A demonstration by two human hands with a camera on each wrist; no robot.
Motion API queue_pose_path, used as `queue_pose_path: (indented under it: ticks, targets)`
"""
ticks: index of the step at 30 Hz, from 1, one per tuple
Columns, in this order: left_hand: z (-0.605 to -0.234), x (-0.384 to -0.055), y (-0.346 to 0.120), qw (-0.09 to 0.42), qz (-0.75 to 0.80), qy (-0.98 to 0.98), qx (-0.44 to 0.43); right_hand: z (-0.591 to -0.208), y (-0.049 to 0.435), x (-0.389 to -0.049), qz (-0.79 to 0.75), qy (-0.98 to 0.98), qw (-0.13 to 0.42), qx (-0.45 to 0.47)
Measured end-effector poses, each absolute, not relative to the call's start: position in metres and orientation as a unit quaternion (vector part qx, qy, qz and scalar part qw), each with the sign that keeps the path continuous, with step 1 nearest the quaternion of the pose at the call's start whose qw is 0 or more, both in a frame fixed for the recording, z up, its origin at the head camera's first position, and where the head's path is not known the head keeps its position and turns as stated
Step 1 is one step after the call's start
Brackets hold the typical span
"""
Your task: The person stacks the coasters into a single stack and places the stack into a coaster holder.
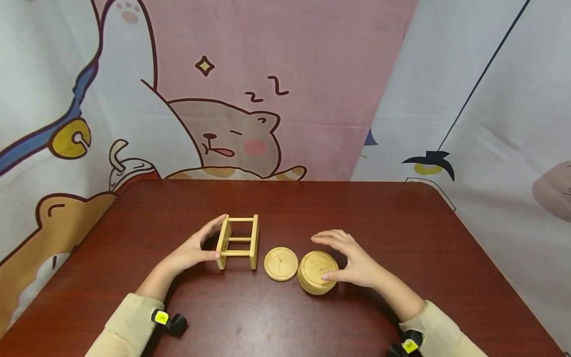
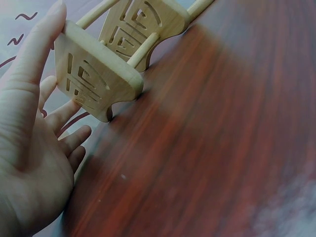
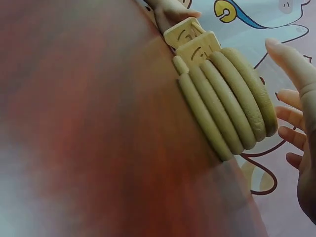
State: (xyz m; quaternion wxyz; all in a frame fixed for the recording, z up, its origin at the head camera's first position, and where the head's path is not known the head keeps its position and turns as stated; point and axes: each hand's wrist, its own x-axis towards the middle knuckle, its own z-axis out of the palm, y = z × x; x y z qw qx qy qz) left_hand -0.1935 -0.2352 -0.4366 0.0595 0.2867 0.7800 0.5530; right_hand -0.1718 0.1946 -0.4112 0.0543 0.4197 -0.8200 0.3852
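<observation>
A pale wooden coaster holder (image 1: 253,242) stands upright on the table, its two cut-out side panels joined by thin rods. My left hand (image 1: 193,252) holds its left panel (image 2: 94,74), thumb at the near edge and fingers at the far one. To the right, one round wooden coaster (image 1: 280,264) with an engraved leaf lies flat. Beside it is a stack of several coasters (image 1: 314,270), seen edge-on in the right wrist view. Around the stack's right side my right hand (image 1: 357,260) is spread, thumb overlapping the top coaster, the other fingers apart from it.
The dark red-brown wooden table (image 1: 267,317) stretches under everything. Behind its far edge hangs a printed cloth (image 1: 330,89) with cartoon animals. Each wrist wears a small black camera, the left camera (image 1: 178,325) lying close over the table.
</observation>
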Motion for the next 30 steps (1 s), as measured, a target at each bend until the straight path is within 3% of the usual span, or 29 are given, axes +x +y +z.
queue_pose_path:
  ticks: [12, 30]
  targets:
    - [-0.438, -0.194, -0.235, 0.057, 0.552, 0.781, 0.286, -0.405, 0.183, -0.204, 0.424, -0.806, 0.038, 0.410]
    - [-0.439, -0.195, -0.235, 0.059, 0.557, 0.777, 0.286, -0.428, 0.157, -0.250, 0.398, -0.809, -0.085, 0.424]
